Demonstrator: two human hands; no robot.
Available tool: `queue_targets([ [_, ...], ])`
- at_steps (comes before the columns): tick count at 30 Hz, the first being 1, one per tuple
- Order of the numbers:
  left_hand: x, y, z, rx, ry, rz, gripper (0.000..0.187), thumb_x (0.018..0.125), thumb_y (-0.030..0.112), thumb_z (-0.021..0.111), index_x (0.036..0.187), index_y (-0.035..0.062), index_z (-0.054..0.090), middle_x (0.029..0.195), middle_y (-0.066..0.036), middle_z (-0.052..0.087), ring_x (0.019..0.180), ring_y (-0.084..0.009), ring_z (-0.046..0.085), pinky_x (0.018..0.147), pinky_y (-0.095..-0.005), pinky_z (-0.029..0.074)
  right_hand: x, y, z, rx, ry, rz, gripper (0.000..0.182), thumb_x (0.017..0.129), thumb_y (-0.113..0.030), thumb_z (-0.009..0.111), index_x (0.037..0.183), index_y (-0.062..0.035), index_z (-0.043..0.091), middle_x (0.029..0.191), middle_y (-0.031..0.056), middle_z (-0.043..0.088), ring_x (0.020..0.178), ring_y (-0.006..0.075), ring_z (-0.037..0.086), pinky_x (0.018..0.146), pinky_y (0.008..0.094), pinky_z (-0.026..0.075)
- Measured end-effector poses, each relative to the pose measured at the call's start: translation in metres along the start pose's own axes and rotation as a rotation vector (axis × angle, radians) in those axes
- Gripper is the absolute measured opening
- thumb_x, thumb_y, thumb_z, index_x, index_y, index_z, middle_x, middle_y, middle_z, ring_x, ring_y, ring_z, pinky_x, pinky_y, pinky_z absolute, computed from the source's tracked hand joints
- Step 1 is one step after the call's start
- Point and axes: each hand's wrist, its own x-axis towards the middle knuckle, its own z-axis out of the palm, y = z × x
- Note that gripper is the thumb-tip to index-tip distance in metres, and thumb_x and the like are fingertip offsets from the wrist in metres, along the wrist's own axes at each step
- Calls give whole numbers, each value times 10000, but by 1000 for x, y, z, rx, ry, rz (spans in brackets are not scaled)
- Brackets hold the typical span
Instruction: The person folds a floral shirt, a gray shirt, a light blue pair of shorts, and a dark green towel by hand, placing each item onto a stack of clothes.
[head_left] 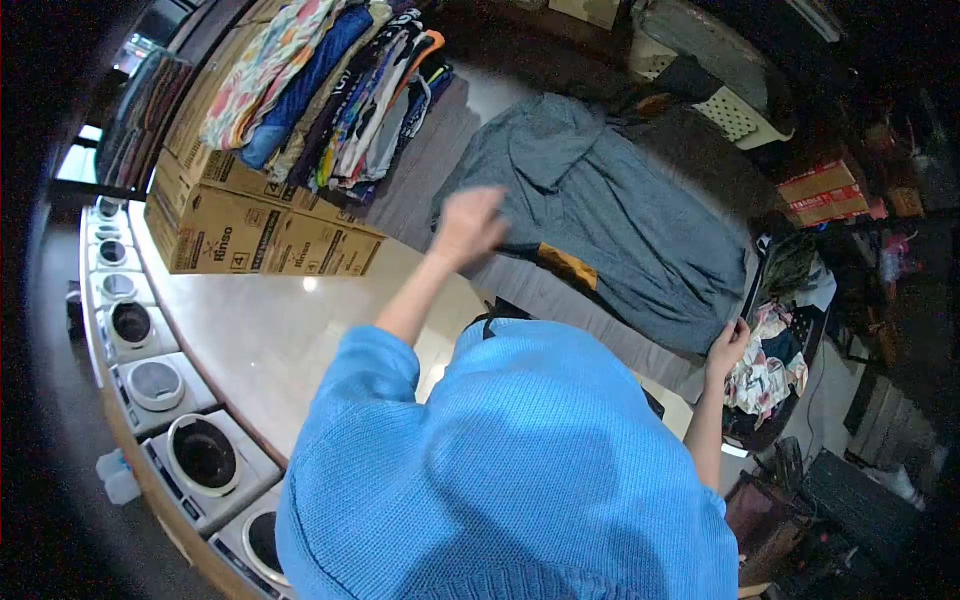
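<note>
A dark grey long garment, which looks like a hooded sweatshirt, lies spread and wrinkled on the grey wood-grain table. My left hand is over its near left edge, fingers curled and blurred by motion; whether they grip cloth cannot be made out. At the near right corner, my right hand has its thumb and fingers closed on the garment's hem. An orange-and-black patch of cloth shows along the near edge, between the two hands.
Folded clothes stand stacked at the table's left end, beside Rinso cartons. A dark basket of crumpled clothes adjoins the right end. Cream perforated baskets sit behind. Several front-loading machines line the left wall.
</note>
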Motion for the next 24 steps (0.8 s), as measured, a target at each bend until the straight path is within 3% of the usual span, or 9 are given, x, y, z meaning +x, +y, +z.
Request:
queue_targets([
  [1, -1, 29, 8, -109, -61, 158, 586, 688, 231, 794, 1212, 74, 584, 1065, -127, 659, 996, -335, 630, 866, -444, 487, 1, 3, 2, 30, 4, -3, 330, 978, -168, 576, 1235, 38, 556, 1193, 197, 612, 1076, 282, 607, 927, 352, 473],
  [3, -14, 71, 35, -158, -317, 324, 624, 740, 318, 775, 1292, 120, 563, 1254, -86, 605, 1191, -255, 555, 997, -436, 430, 8, 5, 3, 69, 25, -59, 326, 976, -166, 578, 1234, 33, 559, 1193, 193, 610, 1075, 279, 606, 922, 355, 476],
  [7, -16, 77, 86, 30, -242, 333, 525, 821, 242, 691, 1312, 119, 550, 1315, -94, 574, 1249, -241, 518, 1036, -419, 408, 29, -6, -3, 91, 46, -149, 326, 974, -166, 581, 1231, 33, 560, 1191, 185, 607, 1075, 268, 603, 920, 355, 476],
  [8, -18, 73, 92, 11, -292, 341, 442, 880, 154, 587, 1314, 81, 542, 1351, -120, 559, 1264, -260, 517, 1044, -417, 419, 33, -11, -8, 89, 30, -145, 328, 974, -167, 582, 1231, 35, 560, 1190, 183, 606, 1075, 266, 602, 921, 353, 474],
  [11, -22, 53, 110, 55, -354, 448, 433, 893, 110, 515, 1319, 38, 526, 1382, -142, 543, 1246, -286, 543, 1028, -409, 451, 35, -26, -15, 64, 50, -186, 328, 971, -166, 586, 1235, 27, 562, 1188, 184, 603, 1071, 273, 605, 923, 345, 468],
  [16, 19, 83, 37, 43, -832, 210, 510, 882, 66, 475, 1382, -23, 425, 1409, -188, 513, 1279, -324, 525, 1021, -385, 474, 40, -14, -22, -24, 25, -217, 341, 982, -170, 570, 1264, 21, 546, 1215, 201, 617, 1079, 302, 616, 920, 347, 466],
  [20, -9, 61, 68, 169, -610, 504, 512, 911, 113, 465, 1412, 19, 417, 1449, -156, 481, 1348, -294, 456, 1129, -394, 359, 23, -19, -25, -144, 27, -378, 303, 969, -148, 578, 1238, -11, 563, 1146, 227, 623, 1079, 324, 596, 908, 360, 465],
  [22, -27, 66, 63, 192, -530, 504, 497, 912, 129, 464, 1399, 35, 443, 1451, -139, 481, 1365, -284, 435, 1150, -410, 321, 14, -13, -27, -205, 19, -401, 334, 989, -177, 552, 1293, -40, 525, 1103, 269, 658, 989, 392, 664, 817, 424, 512],
  [24, -40, 69, 58, 181, -465, 469, 480, 904, 133, 480, 1377, 54, 471, 1447, -126, 486, 1368, -278, 430, 1149, -421, 313, 7, -11, -31, -184, -132, -237, 345, 986, -188, 553, 1304, -60, 513, 1065, 271, 667, 954, 414, 663, 789, 439, 513],
])
